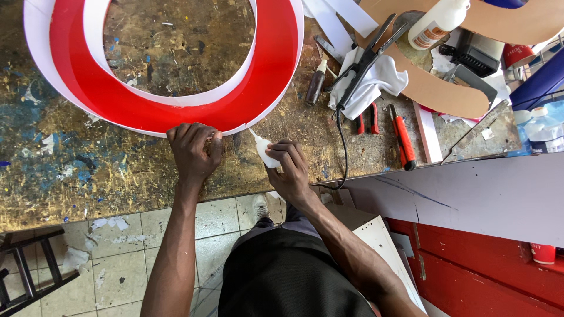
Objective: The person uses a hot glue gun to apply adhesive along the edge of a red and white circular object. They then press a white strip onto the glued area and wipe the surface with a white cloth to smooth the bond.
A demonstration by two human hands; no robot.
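So I've got my left hand (194, 149) curled up and pressing down on the near edge of the big red ring piece (176, 97), fingers bunched right on the spot where the white side strip (35, 35) meets the red face. My right hand (289, 170) is wrapped around a little white glue bottle (265, 152), with the thin nozzle tipped up and left so the tip sits right at the bottom edge of the ring, just beside my left knuckles. The ring itself is lying flat on the workbench (70, 164), which is all scuffed gold and blue paint stains, and it takes up most of the top left of what I'm looking at. Off to the right there's a small dark bottle (315, 84) standing near the ring, then a white rag (376, 82) with a black tool (364, 61) lying across it and its cord trailing down toward the bench edge. Past that are red-handled pliers (368, 119) and a red utility knife (402, 138), well apart from my hands. A bigger white squeeze bottle (437, 23) lies on a brown cardboard cutout (435, 88) up top right.
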